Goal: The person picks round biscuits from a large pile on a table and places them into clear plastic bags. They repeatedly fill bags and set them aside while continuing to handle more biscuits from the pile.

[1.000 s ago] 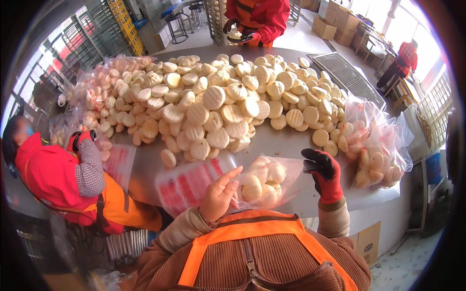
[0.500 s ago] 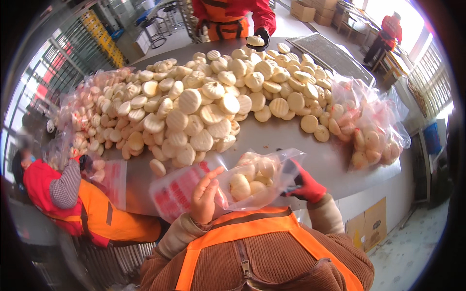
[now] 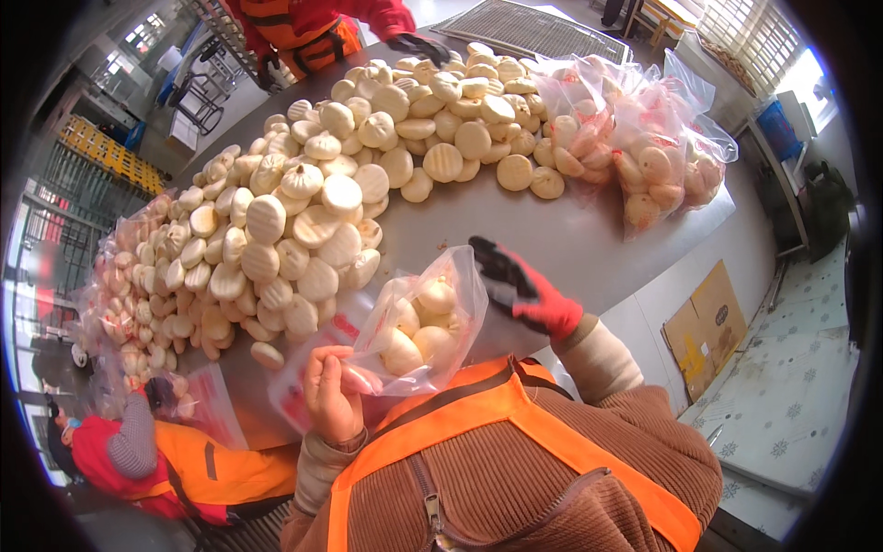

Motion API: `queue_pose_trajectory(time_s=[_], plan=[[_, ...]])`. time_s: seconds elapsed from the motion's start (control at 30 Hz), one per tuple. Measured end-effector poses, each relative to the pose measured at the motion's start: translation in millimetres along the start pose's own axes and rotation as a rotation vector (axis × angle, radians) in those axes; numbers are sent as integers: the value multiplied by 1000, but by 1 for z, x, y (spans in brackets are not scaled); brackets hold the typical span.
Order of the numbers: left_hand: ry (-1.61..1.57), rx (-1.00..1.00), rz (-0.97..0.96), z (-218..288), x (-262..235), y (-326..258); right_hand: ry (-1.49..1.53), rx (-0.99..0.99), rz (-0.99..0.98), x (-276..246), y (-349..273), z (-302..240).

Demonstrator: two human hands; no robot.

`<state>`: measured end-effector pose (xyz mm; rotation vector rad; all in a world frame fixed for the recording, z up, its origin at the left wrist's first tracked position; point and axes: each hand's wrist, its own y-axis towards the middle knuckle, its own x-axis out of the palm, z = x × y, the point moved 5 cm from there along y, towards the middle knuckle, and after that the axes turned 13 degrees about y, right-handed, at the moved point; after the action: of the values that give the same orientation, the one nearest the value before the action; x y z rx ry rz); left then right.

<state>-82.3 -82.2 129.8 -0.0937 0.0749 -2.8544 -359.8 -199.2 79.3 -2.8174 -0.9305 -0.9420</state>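
Clock positions are read about the clear bag point(image 3: 457, 348), twelve lying away from me. The bag, with several pale round buns point(image 3: 434, 342) inside, is at centre, just in front of my apron point(image 3: 529, 409) at the near edge of the grey surface point(image 3: 515, 225). My bare left hand point(image 3: 333, 394), at eight o'clock, has its thumb and fingers drawn together on the bag's near-left corner. My right hand point(image 3: 532, 293), in a red and black glove, stands wide at between two and three o'clock, fingers extended beside the bag's edge; I cannot tell whether they touch it. A flat bag with red print point(image 3: 287, 400) lies at eight o'clock, beyond my left hand. A large heap of buns point(image 3: 303, 198) spreads from nine to one o'clock. Filled bags point(image 3: 644, 152) stand together between one and two, a wire rack point(image 3: 533, 29) near one. A co-worker's dark-gloved hand point(image 3: 418, 46) is over the heap's far edge at twelve; a second co-worker point(image 3: 221, 460) is at eight.
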Motion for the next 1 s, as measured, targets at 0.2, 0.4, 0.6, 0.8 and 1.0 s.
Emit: queue_pose_trajectory(time_s=[0.2, 0.4, 0.6, 0.8, 1.0], plan=[[-35, 17, -44, -1, 1, 6, -706, -89, -100, 22, 14, 48], [58, 32, -24, 1, 4, 5, -981, -295, -87, 17, 38, 94], [-37, 137, 36, 17, 3, 5, -503, -401, 33, 0, 12, 70], [-14, 295, -188, 22, 22, 8, -275, -442, 486, -38, -37, 21], [70, 190, -359, 2, 33, 14, 49, -708, 809, -112, -92, -29]])
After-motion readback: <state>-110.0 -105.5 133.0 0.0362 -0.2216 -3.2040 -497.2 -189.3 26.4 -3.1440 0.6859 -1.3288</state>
